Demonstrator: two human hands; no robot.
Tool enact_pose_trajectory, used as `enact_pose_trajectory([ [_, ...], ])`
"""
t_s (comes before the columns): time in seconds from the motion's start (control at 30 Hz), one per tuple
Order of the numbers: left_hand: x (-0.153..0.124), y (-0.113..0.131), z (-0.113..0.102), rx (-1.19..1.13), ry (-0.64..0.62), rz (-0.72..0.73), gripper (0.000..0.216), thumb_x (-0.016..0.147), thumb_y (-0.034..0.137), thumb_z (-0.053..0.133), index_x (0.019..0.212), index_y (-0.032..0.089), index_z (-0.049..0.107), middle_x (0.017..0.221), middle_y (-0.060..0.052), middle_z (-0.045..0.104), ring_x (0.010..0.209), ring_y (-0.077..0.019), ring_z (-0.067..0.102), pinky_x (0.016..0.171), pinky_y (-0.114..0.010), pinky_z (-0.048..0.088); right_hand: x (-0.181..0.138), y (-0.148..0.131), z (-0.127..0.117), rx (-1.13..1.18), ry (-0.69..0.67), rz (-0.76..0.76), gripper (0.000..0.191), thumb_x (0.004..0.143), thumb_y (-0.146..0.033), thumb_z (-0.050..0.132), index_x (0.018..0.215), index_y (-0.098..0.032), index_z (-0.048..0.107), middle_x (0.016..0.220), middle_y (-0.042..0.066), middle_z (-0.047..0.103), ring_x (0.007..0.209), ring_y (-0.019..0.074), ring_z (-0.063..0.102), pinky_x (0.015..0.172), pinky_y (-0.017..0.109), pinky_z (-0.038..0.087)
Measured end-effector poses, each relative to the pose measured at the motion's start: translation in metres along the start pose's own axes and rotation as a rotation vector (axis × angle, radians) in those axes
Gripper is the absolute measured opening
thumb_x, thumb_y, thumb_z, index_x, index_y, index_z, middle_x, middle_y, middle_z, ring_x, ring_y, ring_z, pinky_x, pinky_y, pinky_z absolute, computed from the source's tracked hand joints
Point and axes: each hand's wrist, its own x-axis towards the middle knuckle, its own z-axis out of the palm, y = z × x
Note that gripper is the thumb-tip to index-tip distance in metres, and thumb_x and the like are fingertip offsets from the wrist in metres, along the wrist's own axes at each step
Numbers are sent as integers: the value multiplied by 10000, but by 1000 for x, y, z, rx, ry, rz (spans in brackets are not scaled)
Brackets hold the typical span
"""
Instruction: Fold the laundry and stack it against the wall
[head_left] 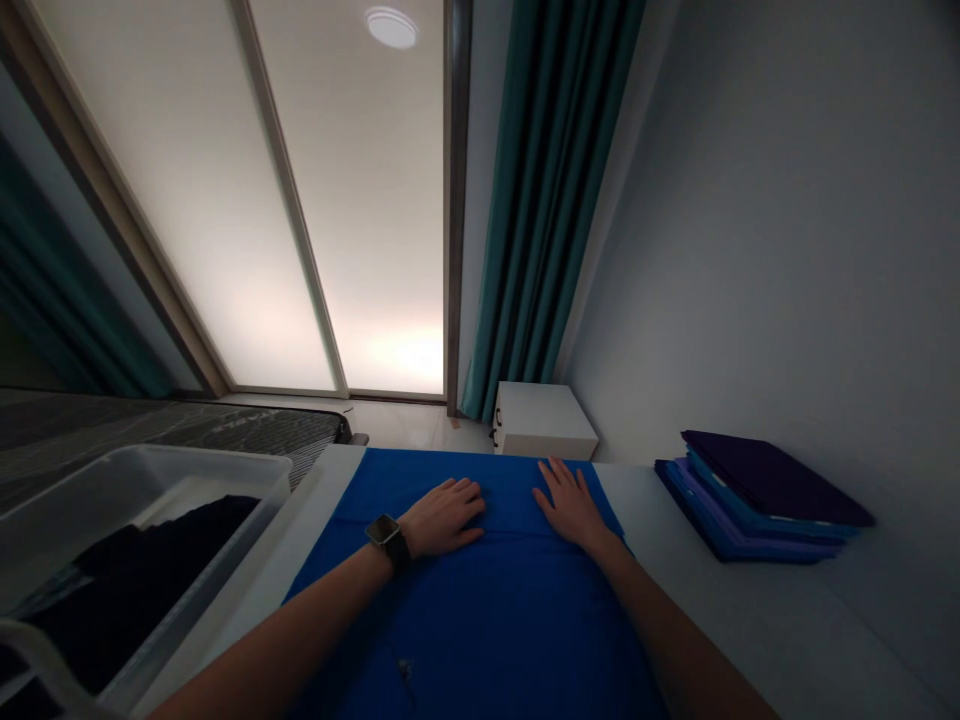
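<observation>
Palms down, a person's left hand [444, 518] and right hand [571, 507] lie on a blue cloth [510, 620] toward its far edge — fingers extended, gripping nothing. The cloth spreads beneath both on a white table [637, 492], its length apparently running near to far — the right hand nearer the far edge.

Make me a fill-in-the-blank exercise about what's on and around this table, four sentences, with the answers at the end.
1. The cloth under the left hand and the right hand is coloured ____.
2. A watch is strapped on the person's ____ wrist.
3. The folded stack lies to the ____ of that cloth.
4. The fabric inside the plastic bin is mostly ____ rather than light in shade.

Missing words: blue; left; right; dark.
</observation>
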Motion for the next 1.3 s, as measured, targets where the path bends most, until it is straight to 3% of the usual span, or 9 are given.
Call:
enact_pose_trajectory([
  [0.1, -13, -8, -6, 31, -30, 10, 130, 924, 305, 546, 1014, 220, 587, 1025, -36, 578, 895, -192, 553, 792, -317, 421, -19, -13, -14, 31, 89, -228, 381, 944, -365, 439, 1254, -169, 539, 1339, 131, 522, 1270, 253, 444, 1096, 454, 300],
  [0.2, -25, -17, -7, 84, -54, 29, 97, 933, 255, 535, 1002, 216, 591, 1001, -28, 589, 876, -179, 561, 777, -300, 422, -37, -23, -22, 34, 96, -389, 170, 899, -265, 550, 1050, -201, 597, 1100, 75, 613, 1026, 213, 568, 911, 367, 459],
  [0.3, -34, -21, -10, 101, -68, 34, 112, 929, 249, 538, 1019, 218, 596, 1001, -27, 591, 868, -175, 563, 761, -290, 428, -44, -27, -24, -43, 92, -467, 92, 884, -173, 566, 967, -199, 595, 1017, 53, 621, 936, 199, 578, 837, 345, 469],
  [0.4, -44, -24, -15, 92, -82, 9, 150, 914, 211, 539, 1051, 225, 599, 1013, -27, 590, 865, -174, 566, 751, -285, 432, -42, -26, -22, -109, 104, -500, 132, 894, -98, 511, 946, -190, 591, 992, 55, 626, 894, 189, 576, 792, 321, 457],
  [0.6, -63, -31, -26, 51, -89, -65, 202, 920, 133, 470, 1026, 223, 617, 1011, -32, 598, 894, -183, 573, 803, -302, 434, -38, -27, -29, -38, 66, -407, 188, 948, -127, 398, 907, -195, 567, 936, 58, 622, 833, 183, 564, 747, 307, 432],
  [0.77, -70, -35, -22, -3, -54, -125, 215, 946, 139, 414, 948, 211, 616, 970, -35, 607, 870, -181, 563, 799, -304, 421, -33, -29, -33, 73, 21, -317, 176, 949, -148, 385, 898, -205, 544, 916, 47, 622, 810, 175, 557, 721, 291, 422],
  [1.03, -44, -12, -7, -32, 28, -203, 213, 938, 381, 503, 1059, 224, 582, 1033, -41, 612, 928, -210, 561, 830, -344, 417, -21, -32, -35, 119, -27, -225, 147, 931, -165, 425, 867, -197, 552, 876, 45, 608, 779, 165, 547, 705, 264, 405],
  [1.3, -29, -10, 0, 36, 33, -178, 200, 994, 270, 399, 937, 205, 579, 951, -36, 621, 854, -188, 567, 753, -313, 425, -17, -28, -34, 202, -59, -195, 154, 942, -221, 417, 882, -199, 557, 865, 38, 604, 776, 162, 549, 709, 269, 406],
])
